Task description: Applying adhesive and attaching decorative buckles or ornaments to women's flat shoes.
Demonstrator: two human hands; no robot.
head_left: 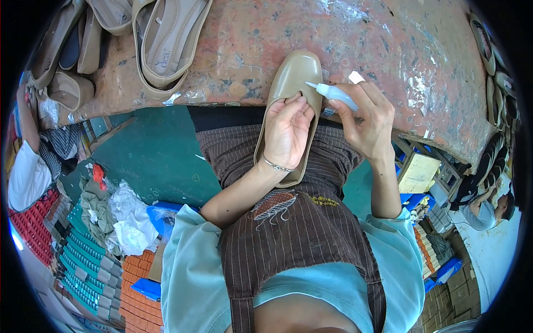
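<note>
A beige square-toed slip-on shoe (298, 67) lies with its toe on the worn table edge and its heel toward my lap. My left hand (287, 136) rests palm up over the shoe's opening, its fingers curled and gripping the upper's top edge. Between the fingers of my right hand (371, 119) is a small squeeze bottle (340, 96), whitish and translucent, with a thin pointed nozzle. The nozzle tip points left, at the side of the upper near my left fingertips. Whether it touches the shoe I cannot tell.
Several beige shoes (166, 44) stand at the table's far left. More shoes (488, 50) line the right rim. The scuffed reddish table (250, 50) spans the top. At left are a person in white (28, 172) and plastic bags (130, 216); another person (480, 213) is at right.
</note>
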